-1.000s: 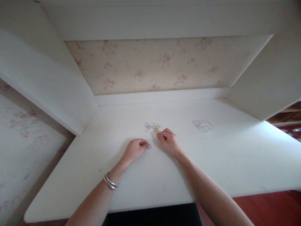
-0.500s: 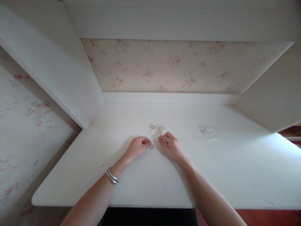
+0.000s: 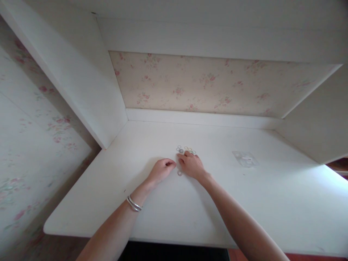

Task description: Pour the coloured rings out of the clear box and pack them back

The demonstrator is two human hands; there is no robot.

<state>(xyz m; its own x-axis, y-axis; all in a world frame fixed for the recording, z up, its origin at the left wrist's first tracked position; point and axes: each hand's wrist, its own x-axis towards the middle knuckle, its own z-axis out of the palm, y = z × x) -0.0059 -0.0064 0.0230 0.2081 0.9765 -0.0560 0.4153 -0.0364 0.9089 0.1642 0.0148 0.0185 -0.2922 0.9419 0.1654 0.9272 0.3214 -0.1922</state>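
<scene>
Several small thin rings (image 3: 179,149) lie in a loose cluster on the white desk (image 3: 152,217), some grey and some yellowish or green. My right hand (image 3: 191,165) rests over the near side of the cluster, fingers apart and tips at the rings, covering some of them. Just below it, near the fingertips of my left hand, a single pinkish ring (image 3: 179,173) lies by itself. My left hand (image 3: 162,169) is closed in a pinch, thumb and forefinger together; whether something tiny is between them cannot be made out. A silver bangle (image 3: 134,204) circles the left wrist.
A clear plastic packet (image 3: 245,159) lies on the desk to the right. White side panels (image 3: 84,79) and a low back ledge (image 3: 201,120) frame the desktop, with floral wallpaper (image 3: 190,83) behind. A tiny dark speck (image 3: 124,190) is near my left forearm.
My right hand has moved forward and left over the rings, its fingers spreading from a pinch. My left fingertips have come away from the single ring. The view has tilted slightly.
</scene>
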